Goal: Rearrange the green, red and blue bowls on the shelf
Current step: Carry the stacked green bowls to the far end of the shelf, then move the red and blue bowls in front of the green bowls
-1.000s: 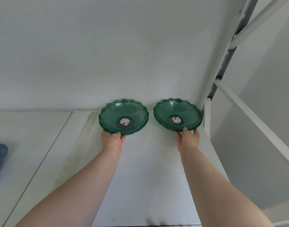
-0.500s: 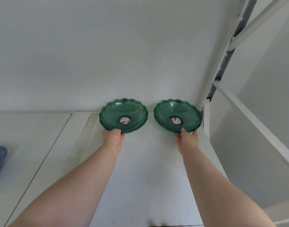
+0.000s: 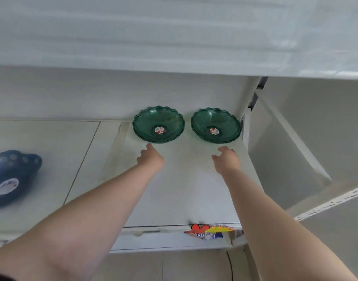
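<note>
Two green scalloped bowls stand side by side at the back of the white shelf (image 3: 184,189). The left green bowl (image 3: 149,120) and the right green bowl (image 3: 224,122) each carry a round sticker in the middle. My left hand (image 3: 150,158) hovers just in front of the left bowl, fingers loose, holding nothing. My right hand (image 3: 226,159) hovers in front of the right bowl, also apart from it and empty. A blue bowl (image 3: 11,175) lies on the neighbouring shelf section at the far left. No red bowl is in view.
The shelf above (image 3: 174,37) overhangs the bowls. A white upright post (image 3: 245,126) stands right beside the right bowl. A colourful price label (image 3: 208,232) sticks to the shelf's front edge.
Both hands have let go of the green bowls' rims and drawn back toward me. The view has tilted down, bringing the blue bowl and the shelf's front edge into sight.
</note>
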